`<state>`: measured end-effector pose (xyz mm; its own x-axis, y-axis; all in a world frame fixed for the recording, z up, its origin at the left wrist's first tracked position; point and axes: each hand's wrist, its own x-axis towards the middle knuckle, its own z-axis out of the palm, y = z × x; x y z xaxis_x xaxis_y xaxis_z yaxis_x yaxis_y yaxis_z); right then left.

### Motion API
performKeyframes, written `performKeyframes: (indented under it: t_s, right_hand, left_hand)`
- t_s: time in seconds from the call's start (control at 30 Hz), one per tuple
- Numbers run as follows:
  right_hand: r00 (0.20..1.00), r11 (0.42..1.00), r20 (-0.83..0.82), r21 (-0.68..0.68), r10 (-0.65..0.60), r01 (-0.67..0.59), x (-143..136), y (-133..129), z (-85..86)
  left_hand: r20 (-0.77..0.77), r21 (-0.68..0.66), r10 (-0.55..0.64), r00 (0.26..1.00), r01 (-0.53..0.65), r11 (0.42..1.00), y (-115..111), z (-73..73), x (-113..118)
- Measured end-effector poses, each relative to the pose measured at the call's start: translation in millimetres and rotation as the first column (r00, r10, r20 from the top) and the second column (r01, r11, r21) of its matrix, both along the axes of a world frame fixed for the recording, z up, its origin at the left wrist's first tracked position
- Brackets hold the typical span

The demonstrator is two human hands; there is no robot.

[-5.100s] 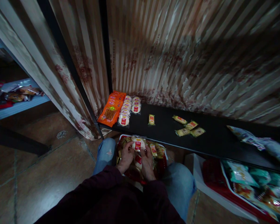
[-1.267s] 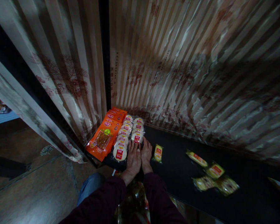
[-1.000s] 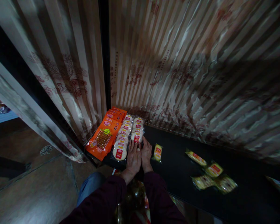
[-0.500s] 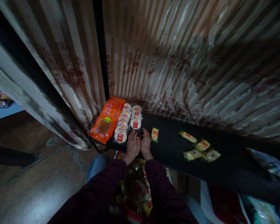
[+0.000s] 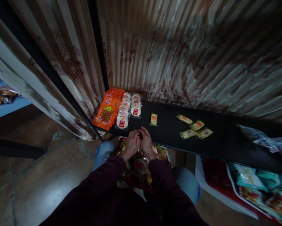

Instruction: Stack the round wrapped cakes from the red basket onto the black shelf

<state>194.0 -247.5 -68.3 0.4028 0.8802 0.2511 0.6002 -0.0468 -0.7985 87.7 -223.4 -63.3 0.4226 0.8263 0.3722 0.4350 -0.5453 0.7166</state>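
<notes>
My left hand (image 5: pixel 132 142) and my right hand (image 5: pixel 146 142) are close together at the front edge of the black shelf (image 5: pixel 164 136), above a container of wrapped snacks (image 5: pixel 141 166). Fingers of both hands curl round a small dark item (image 5: pixel 140 135) that is mostly hidden. Beyond my left hand, round white wrapped crackers (image 5: pixel 122 121) lie in two overlapping rows. Orange snack bags (image 5: pixel 106 116) overlap to their left. A small yellow packet (image 5: pixel 153 119) lies alone, right of the crackers.
Several yellow packets (image 5: pixel 197 125) lie farther right on the shelf, with a plastic bag (image 5: pixel 258 138) beyond them. A red and white bin (image 5: pixel 230 180) of green packets sits below right. Striped curtain (image 5: pixel 155 56) hangs behind; a black post (image 5: pixel 99 47) rises at the shelf's left.
My hands have drawn back from beside the crackers to the shelf's front edge, over the container. A dark item now shows between them. The view has shifted, showing more of the lower area.
</notes>
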Motion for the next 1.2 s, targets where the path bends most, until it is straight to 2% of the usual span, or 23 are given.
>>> performKeyframes:
  t_s: [0.2, 0.37, 0.47, 0.6, 0.7, 0.8, 0.87, 0.93, 1.0, 1.07, 1.2]
  right_hand:
    - [0.997, 1.000, 0.065, -0.007, 0.031, -0.030, -14.5, -43.3, -2.6]
    - [0.986, 1.000, 0.168, -0.015, 0.009, -0.006, -23.4, -73.3, -10.2]
    - [0.979, 0.998, 0.201, -0.048, -0.032, 0.043, -26.5, -91.1, -11.2]
    - [0.974, 0.985, 0.217, -0.142, -0.062, 0.094, -27.5, -118.5, -3.0]
    - [0.962, 0.953, 0.256, -0.259, -0.092, 0.160, -26.9, -139.0, 7.3]
    - [0.951, 0.905, 0.307, -0.391, -0.043, 0.167, -26.7, -154.1, 17.9]
    - [0.943, 0.842, 0.334, -0.513, 0.018, 0.166, -27.5, -159.9, 24.3]
    - [0.933, 0.756, 0.352, -0.630, 0.073, 0.179, -29.0, -162.4, 28.7]
    - [0.925, 0.689, 0.360, -0.701, 0.120, 0.184, -30.7, -162.6, 29.9]
    - [0.924, 0.669, 0.350, -0.724, 0.152, 0.164, -31.9, -161.6, 28.0]
    - [0.929, 0.691, 0.339, -0.707, 0.145, 0.150, -32.9, -160.2, 20.9]
  left_hand:
    - [-0.050, -0.034, -0.088, 0.995, 0.086, 0.996, -37.0, 1.8, -20.2]
    - [-0.110, -0.131, -0.130, 0.985, 0.115, 0.985, -62.6, -1.4, -31.4]
    - [-0.203, -0.193, -0.163, 0.966, 0.123, 0.973, -75.6, -6.7, -38.4]
    - [-0.339, -0.207, -0.235, 0.911, 0.172, 0.963, -90.5, -11.8, -49.7]
    - [-0.410, -0.207, -0.262, 0.873, 0.191, 0.960, -97.6, -11.0, -55.7]
    - [-0.456, -0.231, -0.281, 0.844, 0.193, 0.954, -100.5, -6.8, -57.1]
    - [-0.480, -0.250, -0.275, 0.833, 0.170, 0.953, -101.2, -3.7, -56.4]
    - [-0.505, -0.261, -0.251, 0.826, 0.132, 0.956, -101.8, -1.6, -55.4]
    - [-0.525, -0.264, -0.227, 0.820, 0.096, 0.960, -102.5, -1.4, -54.7]
    - [-0.530, -0.267, -0.211, 0.821, 0.074, 0.961, -103.2, -3.2, -54.4]
    - [-0.494, -0.311, -0.192, 0.848, 0.034, 0.950, -103.5, -9.6, -54.2]
